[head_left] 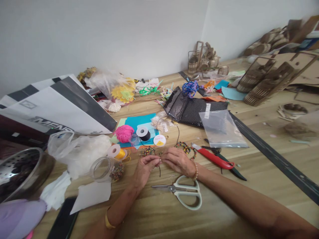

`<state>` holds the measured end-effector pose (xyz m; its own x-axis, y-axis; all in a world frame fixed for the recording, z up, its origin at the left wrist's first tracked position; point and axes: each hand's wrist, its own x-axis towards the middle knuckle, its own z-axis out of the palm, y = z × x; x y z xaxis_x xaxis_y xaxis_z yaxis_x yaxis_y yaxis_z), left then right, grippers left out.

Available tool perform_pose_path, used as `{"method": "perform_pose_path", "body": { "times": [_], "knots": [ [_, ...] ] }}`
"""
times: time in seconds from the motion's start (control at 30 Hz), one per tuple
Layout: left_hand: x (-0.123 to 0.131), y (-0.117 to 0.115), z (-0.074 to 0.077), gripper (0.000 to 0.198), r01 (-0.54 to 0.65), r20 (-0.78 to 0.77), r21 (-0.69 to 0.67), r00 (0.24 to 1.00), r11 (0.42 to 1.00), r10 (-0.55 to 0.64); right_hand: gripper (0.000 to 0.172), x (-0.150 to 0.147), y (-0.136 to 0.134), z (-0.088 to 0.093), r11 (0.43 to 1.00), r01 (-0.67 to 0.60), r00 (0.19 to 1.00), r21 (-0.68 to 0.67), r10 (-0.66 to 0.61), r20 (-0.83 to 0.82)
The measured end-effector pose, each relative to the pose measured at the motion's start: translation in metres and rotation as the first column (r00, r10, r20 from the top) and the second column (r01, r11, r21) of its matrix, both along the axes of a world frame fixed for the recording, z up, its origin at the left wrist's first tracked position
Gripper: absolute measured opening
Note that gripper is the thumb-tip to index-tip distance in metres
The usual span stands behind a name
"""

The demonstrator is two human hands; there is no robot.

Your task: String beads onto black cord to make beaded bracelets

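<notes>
My left hand (pixel 145 168) and my right hand (pixel 178 161) meet at the fingertips above the wooden table. Both pinch a thin black cord (pixel 159 171), whose short end hangs below the fingers; any bead between them is too small to make out. Just behind lies a pile of multicoloured beads (pixel 147 151). Strung bead loops (pixel 183 146) lie beyond my right hand. White-handled scissors (pixel 188 192) rest open below the hands. Close by stand a spool of black cord (pixel 143 132), a spool of yellow thread (pixel 115 151) and a round white reel (pixel 159 140).
Right of my hands lie a red-handled knife (pixel 216 158), a clear zip bag (pixel 224 129) and a black bubble mailer (pixel 189 111). Pink yarn (pixel 124 133) sits on blue paper (pixel 147 121). At left are a metal colander (pixel 32 179), a phone (pixel 62 219) and a large paper bag (pixel 59 106).
</notes>
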<state>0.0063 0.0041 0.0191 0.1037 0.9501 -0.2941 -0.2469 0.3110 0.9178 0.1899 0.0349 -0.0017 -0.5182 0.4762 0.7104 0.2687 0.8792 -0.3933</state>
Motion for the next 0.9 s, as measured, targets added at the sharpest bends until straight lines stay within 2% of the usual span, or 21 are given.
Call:
{"method": "perform_pose_path", "body": {
  "times": [0.23,0.4,0.53,0.9],
  "knots": [
    [-0.001,0.000,0.000,0.019,-0.008,-0.110,0.060,0.994,0.998,0.015,0.015,0.000,0.000,0.000,1.000,-0.010,1.000,-0.016,0.010,-0.009],
    [0.000,-0.001,0.006,0.017,0.022,-0.275,0.136,0.961,0.990,0.017,0.017,0.000,0.000,0.001,1.000,0.002,1.000,-0.011,-0.001,0.012],
    [0.001,-0.002,0.010,0.020,0.029,-0.343,0.184,0.939,0.983,0.037,0.017,0.000,-0.001,0.001,1.000,0.000,1.000,-0.019,0.000,0.010],
    [-0.002,-0.004,0.002,0.014,0.101,-0.485,0.323,0.871,0.941,0.073,0.012,0.000,-0.002,0.007,0.999,-0.019,1.000,-0.037,0.019,-0.002]
  ]
}}
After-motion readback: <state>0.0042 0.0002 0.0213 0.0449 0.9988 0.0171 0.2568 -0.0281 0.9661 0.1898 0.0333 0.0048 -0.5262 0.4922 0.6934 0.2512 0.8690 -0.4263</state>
